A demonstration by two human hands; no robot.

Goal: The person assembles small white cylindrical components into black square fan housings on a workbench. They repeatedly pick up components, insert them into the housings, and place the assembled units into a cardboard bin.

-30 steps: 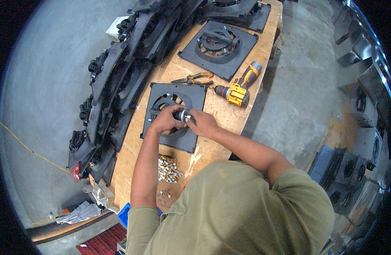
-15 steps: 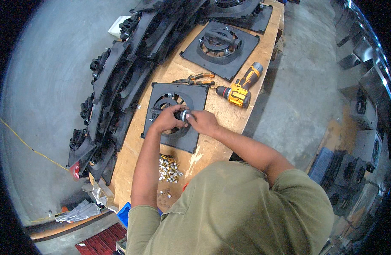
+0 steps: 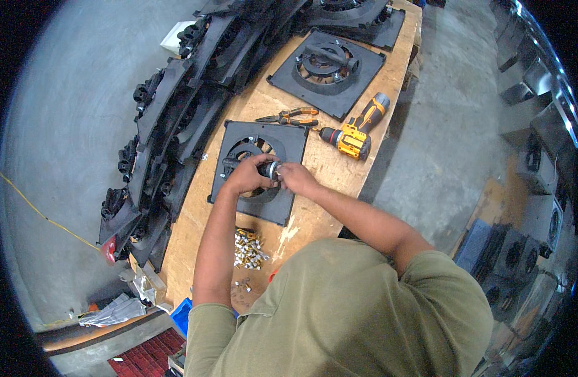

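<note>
A square black plastic panel [image 3: 277, 210] with a round slotted opening lies flat on the wooden table, under both my hands. My left hand [image 3: 245, 176] curls round a dark cylindrical fitting [image 3: 266, 168] over the panel's opening; a pale ring [image 3: 274, 170] shows at the fitting's right end. Close against that ring, my right hand [image 3: 296, 178] has its fingers pinched together. Whatever lies between those fingertips is too small to make out. Below the panel, a pile of small brass-and-white fittings [image 3: 250, 252] lies near my body.
Orange-and-black pliers [image 3: 292, 117] and a yellow cordless drill [image 3: 350, 138] rest on the wooden table [image 3: 194, 232] beyond the panel. Another black panel [image 3: 358, 69] lies farther up. Stacked black panels [image 3: 154, 135] lean along the left side. A blue bin [image 3: 183, 316] stands at lower left.
My right hand has shifted slightly, its fingers drawing closer together at the ring's outer side. My left hand keeps its grip in nearly the same place.
</note>
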